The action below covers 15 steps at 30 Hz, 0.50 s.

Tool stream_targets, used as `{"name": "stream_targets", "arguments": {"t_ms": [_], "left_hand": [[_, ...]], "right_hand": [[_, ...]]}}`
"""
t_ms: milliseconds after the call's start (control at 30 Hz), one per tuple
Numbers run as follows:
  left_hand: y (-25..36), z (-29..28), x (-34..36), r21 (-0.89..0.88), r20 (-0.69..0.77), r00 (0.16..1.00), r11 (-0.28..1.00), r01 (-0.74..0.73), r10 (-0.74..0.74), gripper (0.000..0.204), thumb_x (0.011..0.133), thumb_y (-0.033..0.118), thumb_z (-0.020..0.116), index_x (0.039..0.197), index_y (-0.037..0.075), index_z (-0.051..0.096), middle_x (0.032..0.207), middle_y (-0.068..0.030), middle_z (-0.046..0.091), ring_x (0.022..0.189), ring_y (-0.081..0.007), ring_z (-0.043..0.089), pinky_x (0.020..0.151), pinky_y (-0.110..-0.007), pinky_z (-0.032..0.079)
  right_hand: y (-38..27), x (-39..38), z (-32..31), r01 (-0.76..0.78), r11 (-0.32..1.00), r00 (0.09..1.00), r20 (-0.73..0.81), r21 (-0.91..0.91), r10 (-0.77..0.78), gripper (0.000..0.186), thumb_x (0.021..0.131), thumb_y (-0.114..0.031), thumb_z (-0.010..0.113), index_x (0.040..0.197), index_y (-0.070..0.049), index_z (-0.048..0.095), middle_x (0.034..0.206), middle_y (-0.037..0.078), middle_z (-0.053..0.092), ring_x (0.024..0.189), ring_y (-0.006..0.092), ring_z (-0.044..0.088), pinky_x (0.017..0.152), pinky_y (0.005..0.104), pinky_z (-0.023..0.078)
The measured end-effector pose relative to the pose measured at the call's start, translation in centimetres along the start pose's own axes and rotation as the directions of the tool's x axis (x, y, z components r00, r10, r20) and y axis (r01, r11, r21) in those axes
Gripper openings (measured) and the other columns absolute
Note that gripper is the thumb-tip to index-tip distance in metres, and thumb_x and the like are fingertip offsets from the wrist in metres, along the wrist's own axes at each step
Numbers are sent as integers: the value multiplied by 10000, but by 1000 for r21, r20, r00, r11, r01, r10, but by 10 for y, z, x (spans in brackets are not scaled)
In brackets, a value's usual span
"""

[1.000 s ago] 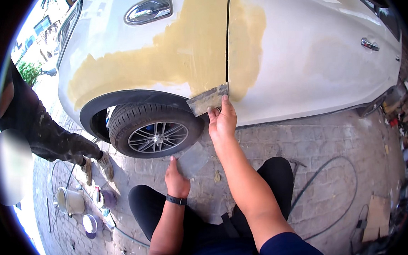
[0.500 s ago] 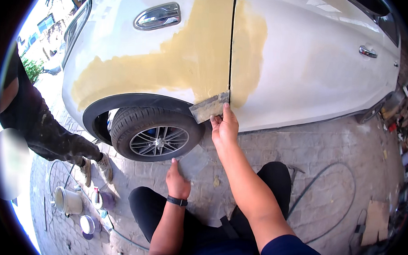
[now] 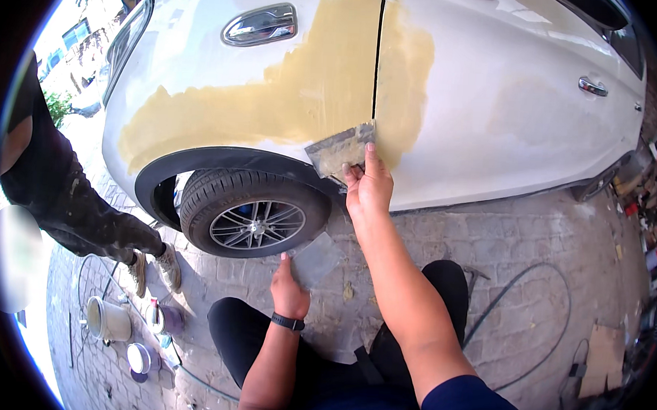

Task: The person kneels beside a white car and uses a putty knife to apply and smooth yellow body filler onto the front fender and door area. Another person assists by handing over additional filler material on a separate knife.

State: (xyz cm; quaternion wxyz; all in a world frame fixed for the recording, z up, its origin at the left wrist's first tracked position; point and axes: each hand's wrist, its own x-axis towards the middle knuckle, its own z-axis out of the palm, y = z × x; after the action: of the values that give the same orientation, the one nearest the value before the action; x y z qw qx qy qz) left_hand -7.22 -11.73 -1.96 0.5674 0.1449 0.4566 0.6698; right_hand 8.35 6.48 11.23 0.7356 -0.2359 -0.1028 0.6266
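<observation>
A white car (image 3: 494,102) stands in front of me, with yellowish filler (image 3: 304,87) spread over its fender and onto the door beyond the seam. My right hand (image 3: 370,181) grips a flat grey putty spreader (image 3: 340,150) smeared with filler. The blade lies against the panel at the rear of the wheel arch, over the lower end of the door seam. Lower down, near the tyre (image 3: 255,213), my left hand (image 3: 290,287) is closed at the edge of a pale, flat sheet (image 3: 317,261), held above the paving. That hand's fingers are partly hidden.
A person in dark, stained trousers (image 3: 79,201) stands at the left. Several buckets (image 3: 109,320) sit on the brick paving near that person's feet. A hose (image 3: 516,279) curves over the ground at right, beside a hammer (image 3: 475,274). Cardboard (image 3: 604,356) and clutter line the right edge.
My right hand and the putty spreader have moved slightly up along the panel, the blade now covering more of the seam's lower end. The pale sheet by my left hand shows more plainly.
</observation>
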Motion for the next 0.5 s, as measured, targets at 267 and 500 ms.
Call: {"name": "stream_targets", "arguments": {"t_ms": [267, 500], "left_hand": [[12, 23, -10, -147, -7, 999, 989, 31, -32, 437, 1123, 394, 533, 1248, -6, 656, 1233, -93, 710, 1101, -216, 689, 978, -355, 536], [4, 9, -7, -111, -5, 1000, 993, 29, -30, 422, 1115, 392, 550, 1284, 17, 644, 1261, -96, 708, 1151, -241, 686, 994, -413, 542]], "right_hand": [[-17, 5, 16, -20, 998, 999, -46, -54, 17, 253, 962, -258, 818, 1113, -103, 687, 1001, 14, 654, 830, 173, 621, 707, 328, 626], [-20, 0, 24, 1, 998, 999, -50, -67, -4, 286, 954, -255, 827, 1140, -100, 676, 1010, 18, 638, 794, 182, 612, 702, 324, 626]]}}
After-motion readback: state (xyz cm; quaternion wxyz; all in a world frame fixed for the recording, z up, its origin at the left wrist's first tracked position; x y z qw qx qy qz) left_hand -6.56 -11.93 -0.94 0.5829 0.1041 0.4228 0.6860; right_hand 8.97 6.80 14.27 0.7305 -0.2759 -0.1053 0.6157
